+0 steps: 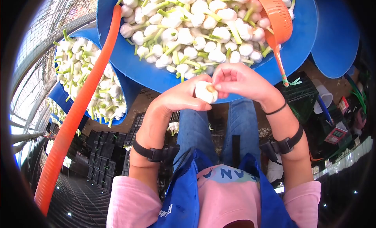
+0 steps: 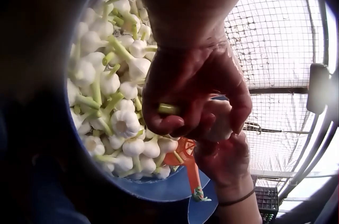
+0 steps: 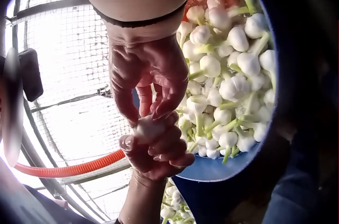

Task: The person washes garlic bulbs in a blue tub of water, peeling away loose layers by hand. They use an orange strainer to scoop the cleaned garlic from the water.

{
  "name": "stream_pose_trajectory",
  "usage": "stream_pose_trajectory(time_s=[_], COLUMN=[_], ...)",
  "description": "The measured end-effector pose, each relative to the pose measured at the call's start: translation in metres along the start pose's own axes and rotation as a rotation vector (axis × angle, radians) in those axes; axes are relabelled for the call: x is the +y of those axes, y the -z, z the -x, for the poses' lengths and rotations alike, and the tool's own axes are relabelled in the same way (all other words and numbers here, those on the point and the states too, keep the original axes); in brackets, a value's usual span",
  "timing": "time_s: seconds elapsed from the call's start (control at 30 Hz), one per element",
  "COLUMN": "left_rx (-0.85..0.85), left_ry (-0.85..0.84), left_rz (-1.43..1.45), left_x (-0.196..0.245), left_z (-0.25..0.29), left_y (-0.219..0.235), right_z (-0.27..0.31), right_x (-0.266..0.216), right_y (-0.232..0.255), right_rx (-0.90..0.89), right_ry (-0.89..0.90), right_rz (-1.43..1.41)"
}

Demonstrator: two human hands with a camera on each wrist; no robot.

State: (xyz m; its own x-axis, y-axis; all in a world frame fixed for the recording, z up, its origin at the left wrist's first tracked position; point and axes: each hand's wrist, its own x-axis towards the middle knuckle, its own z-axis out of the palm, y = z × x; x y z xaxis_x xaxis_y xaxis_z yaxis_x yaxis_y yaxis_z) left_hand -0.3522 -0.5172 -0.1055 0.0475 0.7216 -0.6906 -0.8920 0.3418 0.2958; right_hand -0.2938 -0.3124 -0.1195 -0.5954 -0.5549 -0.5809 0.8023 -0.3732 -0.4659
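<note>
My left hand (image 1: 181, 95) grips a white garlic bulb (image 1: 205, 92) over the near rim of a large blue tub (image 1: 150, 79). Its cut green stem (image 2: 168, 109) pokes out between the curled left fingers in the left wrist view. With thumb and fingertips my right hand (image 1: 246, 83) pinches the bulb at its brownish end, and both hands meet at it. In the right wrist view the bulb (image 3: 148, 128) shows between the two hands, partly hidden by fingers. A heap of garlic bulbs (image 1: 184, 36) with short green stems fills the tub just beyond.
An orange strainer (image 1: 279, 22) lies in the tub's right side, its handle over the rim. A ribbed orange hose (image 1: 80, 100) runs down the left from the tub. Another blue tub (image 1: 121, 81) of garlic stands left. Black crates (image 1: 103, 161) are stacked below it.
</note>
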Motion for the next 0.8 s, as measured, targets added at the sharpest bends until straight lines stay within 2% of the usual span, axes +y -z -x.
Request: stream_pose_trajectory(time_s=[0.03, 0.07, 0.1, 0.13, 0.2, 0.23, 0.27, 0.33, 0.37, 0.4, 0.43, 0.47, 0.5, 0.6, 0.67, 0.7, 0.8], left_rx=[0.065, 0.187, 0.376, 0.566, 0.922, 1.188, 1.196, 1.203, 0.988, 0.857, 0.932, 0.937, 0.989, 1.18, 1.081, 1.028, 0.863], left_ry=[-0.01, -0.092, -0.139, -0.187, -0.457, -0.392, -0.436, -0.523, -0.456, -0.245, -0.298, -0.143, -0.073, -0.053, 0.054, 0.097, -0.084], left_rz=[-0.007, 0.023, 0.008, -0.009, -0.363, -0.915, -1.052, -1.32, -1.012, -0.731, -1.077, -1.038, -1.025, -1.022, -0.923, -0.878, -0.771], left_x=[0.008, -0.002, 0.005, 0.014, 0.007, 0.01, 0.008, 0.0, -0.01, -0.011, -0.031, -0.026, -0.029, -0.037, -0.024, -0.017, -0.032], left_z=[0.006, 0.008, 0.008, 0.007, -0.002, -0.003, -0.006, -0.025, -0.043, -0.062, -0.089, -0.106, -0.127, -0.177, -0.185, -0.186, -0.177], left_y=[0.003, 0.016, 0.02, 0.024, 0.045, 0.043, 0.042, 0.037, 0.034, 0.019, 0.018, 0.009, 0.01, 0.025, 0.04, 0.045, 0.074], right_z=[-0.008, -0.017, -0.029, -0.041, -0.059, -0.062, -0.062, -0.058, -0.058, -0.058, -0.059, -0.065, -0.074, -0.082, -0.082, -0.08, -0.061], right_x=[0.007, 0.017, 0.035, 0.046, 0.056, 0.053, 0.051, 0.039, 0.039, 0.036, 0.032, 0.036, 0.043, 0.047, 0.046, 0.045, 0.053], right_y=[0.005, 0.01, 0.015, 0.024, 0.046, 0.061, 0.072, 0.083, 0.094, 0.1, 0.1, 0.107, 0.117, 0.122, 0.118, 0.116, 0.101], right_rx=[0.067, 0.132, 0.23, 0.334, 0.549, 0.601, 0.652, 0.693, 0.701, 0.709, 0.721, 0.728, 0.734, 0.737, 0.684, 0.687, 0.699], right_ry=[-0.005, -0.011, 0.069, 0.072, 0.065, 0.165, 0.267, 0.333, 0.346, 0.36, 0.32, 0.328, 0.34, 0.343, 0.377, 0.315, 0.129], right_rz=[-0.011, -0.022, 0.091, 0.219, 0.474, 0.526, 0.576, 0.386, 0.352, 0.317, 0.38, 0.423, 0.468, 0.465, 0.357, 0.281, 0.043])
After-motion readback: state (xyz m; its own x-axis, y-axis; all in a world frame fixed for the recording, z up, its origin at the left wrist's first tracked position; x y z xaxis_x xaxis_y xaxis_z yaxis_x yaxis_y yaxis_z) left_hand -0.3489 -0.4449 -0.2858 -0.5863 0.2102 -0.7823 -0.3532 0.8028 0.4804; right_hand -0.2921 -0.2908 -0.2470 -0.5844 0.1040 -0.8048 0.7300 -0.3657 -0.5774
